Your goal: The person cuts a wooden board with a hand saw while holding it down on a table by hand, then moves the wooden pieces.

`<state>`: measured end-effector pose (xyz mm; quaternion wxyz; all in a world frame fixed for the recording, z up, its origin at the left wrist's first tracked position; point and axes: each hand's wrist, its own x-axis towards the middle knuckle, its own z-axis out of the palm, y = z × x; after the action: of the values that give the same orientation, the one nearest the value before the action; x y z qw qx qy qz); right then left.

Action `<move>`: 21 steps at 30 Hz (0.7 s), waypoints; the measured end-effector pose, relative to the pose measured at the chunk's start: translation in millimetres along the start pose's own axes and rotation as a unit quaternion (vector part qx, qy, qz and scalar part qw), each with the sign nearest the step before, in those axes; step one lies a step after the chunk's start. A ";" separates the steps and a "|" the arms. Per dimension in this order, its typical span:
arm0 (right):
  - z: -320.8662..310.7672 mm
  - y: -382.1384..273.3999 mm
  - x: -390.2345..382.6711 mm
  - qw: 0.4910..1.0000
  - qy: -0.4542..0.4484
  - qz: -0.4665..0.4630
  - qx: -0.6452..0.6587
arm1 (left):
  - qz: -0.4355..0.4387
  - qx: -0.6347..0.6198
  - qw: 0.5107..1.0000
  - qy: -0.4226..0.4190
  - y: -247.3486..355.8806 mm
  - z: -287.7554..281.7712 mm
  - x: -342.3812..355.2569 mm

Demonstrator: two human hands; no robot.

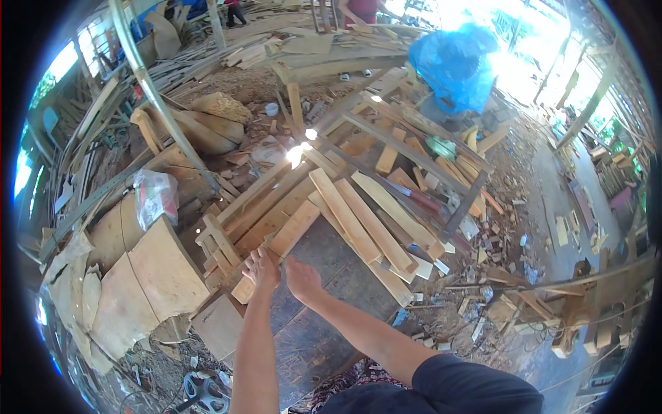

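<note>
A short pale wooden board [295, 229] lies slantwise along the left edge of a dark worktable [324, 317]. My left hand [262, 269] is laid across this board, its fingers bent over the wood. Close beside it, at the board's near side, my right hand [302, 279] is closed, and whatever its fingers hold is hidden from view. Several long planed wooden strips [355, 217] lie side by side on the right part of the table, apart from both hands.
Left of the table lean large curved wood sheets [148, 276] and a clear plastic bag [155, 196]. Beyond it stands a wooden frame [420, 152] holding offcuts. A blue plastic bag [455, 69] is at the back right. Another person [362, 10] is at the far edge.
</note>
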<state>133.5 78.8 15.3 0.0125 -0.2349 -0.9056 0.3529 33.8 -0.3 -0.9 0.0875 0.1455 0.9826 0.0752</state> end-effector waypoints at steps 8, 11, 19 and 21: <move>-4.5 -7.9 -21.9 1.000 -0.010 0.008 -0.006 | 0.010 -0.046 0.997 0.065 -14.5 0.2 -7.6; -0.6 4.3 -0.7 1.000 0.016 -0.004 0.004 | 0.018 -0.048 0.998 0.043 0.4 1.7 -5.4; -4.4 11.3 -17.8 0.997 -0.004 -0.026 -0.075 | -0.001 -0.025 0.997 0.077 -6.8 -2.3 2.8; -0.1 6.1 5.6 0.995 -0.001 -0.040 -0.087 | 0.004 -0.013 0.997 0.077 0.2 -0.6 2.7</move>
<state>131.1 85.2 10.6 0.0048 -0.1983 -0.9415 0.2725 31.3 0.6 -0.7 0.0128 0.1424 0.9847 0.0995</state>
